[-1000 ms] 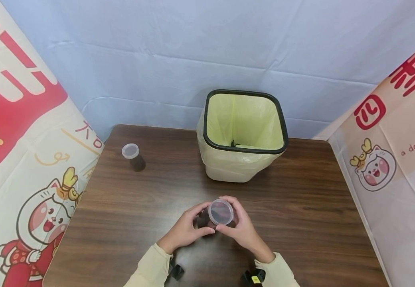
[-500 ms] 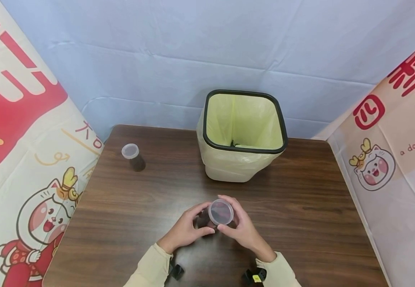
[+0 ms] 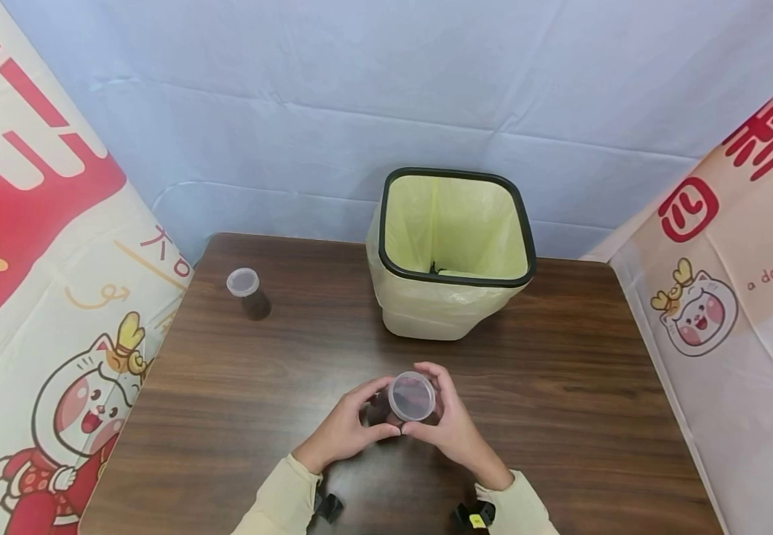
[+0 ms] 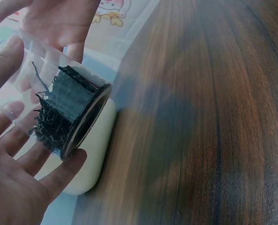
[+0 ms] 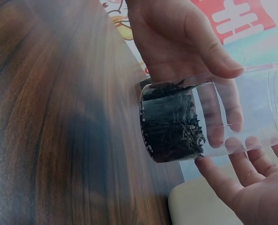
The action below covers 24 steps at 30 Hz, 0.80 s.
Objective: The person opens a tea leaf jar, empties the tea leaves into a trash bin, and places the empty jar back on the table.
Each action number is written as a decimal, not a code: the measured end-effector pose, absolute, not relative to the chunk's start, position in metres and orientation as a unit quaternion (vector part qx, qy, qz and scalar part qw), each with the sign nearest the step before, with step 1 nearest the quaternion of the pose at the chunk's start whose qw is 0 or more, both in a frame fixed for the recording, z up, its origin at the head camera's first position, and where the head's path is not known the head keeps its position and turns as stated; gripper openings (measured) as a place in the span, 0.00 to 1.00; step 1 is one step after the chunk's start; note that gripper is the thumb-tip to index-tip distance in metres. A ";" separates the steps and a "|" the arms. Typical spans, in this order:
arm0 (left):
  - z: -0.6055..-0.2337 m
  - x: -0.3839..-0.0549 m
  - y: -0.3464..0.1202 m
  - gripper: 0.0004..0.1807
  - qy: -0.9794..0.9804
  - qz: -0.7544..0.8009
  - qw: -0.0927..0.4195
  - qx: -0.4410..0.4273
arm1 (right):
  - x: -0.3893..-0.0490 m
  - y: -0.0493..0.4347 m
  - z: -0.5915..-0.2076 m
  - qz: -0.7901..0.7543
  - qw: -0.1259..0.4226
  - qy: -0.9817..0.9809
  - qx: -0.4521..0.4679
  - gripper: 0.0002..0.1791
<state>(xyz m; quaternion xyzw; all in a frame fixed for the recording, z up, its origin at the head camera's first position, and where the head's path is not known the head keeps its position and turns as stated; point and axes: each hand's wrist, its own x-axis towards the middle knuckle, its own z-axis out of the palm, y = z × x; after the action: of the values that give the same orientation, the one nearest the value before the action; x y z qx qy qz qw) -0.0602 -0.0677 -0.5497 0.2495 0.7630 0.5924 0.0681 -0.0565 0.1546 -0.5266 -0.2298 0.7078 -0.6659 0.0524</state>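
Note:
A clear plastic jar [image 4: 59,105] with dark, twisted dried leaves, like tea, at its base is held over the table, its lid [image 3: 412,396] tilted up toward the head camera. My left hand [image 3: 343,429] grips the jar's body, thumb on the near side. Around the upper end by the lid, my right hand [image 3: 455,427] has its fingers and thumb curled. The right wrist view shows the leaves [image 5: 171,124] packed at the bottom, with the upper part see-through.
A second lidded jar [image 3: 255,303] with dark contents stands at the table's back left. Behind the hands is a bin [image 3: 440,312] with a pale yellow liner and black rim. Printed cloths hang at left and right of the wooden table [image 3: 239,423].
My right hand's fingers have shifted slightly around the lid end. My left hand, the held jar, the second jar and the bin stay in place.

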 end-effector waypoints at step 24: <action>-0.552 -0.060 -0.070 0.37 0.762 0.593 0.070 0.250 | -0.057 0.156 -0.526 -0.672 0.055 0.698 -0.241 0.40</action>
<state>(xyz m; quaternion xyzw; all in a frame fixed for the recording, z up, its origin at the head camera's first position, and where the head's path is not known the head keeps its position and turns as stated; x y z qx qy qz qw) -0.0603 -0.0703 -0.5517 0.2500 0.7622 0.5930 0.0698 -0.0573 0.1556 -0.5258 -0.2409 0.6977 -0.6724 0.0553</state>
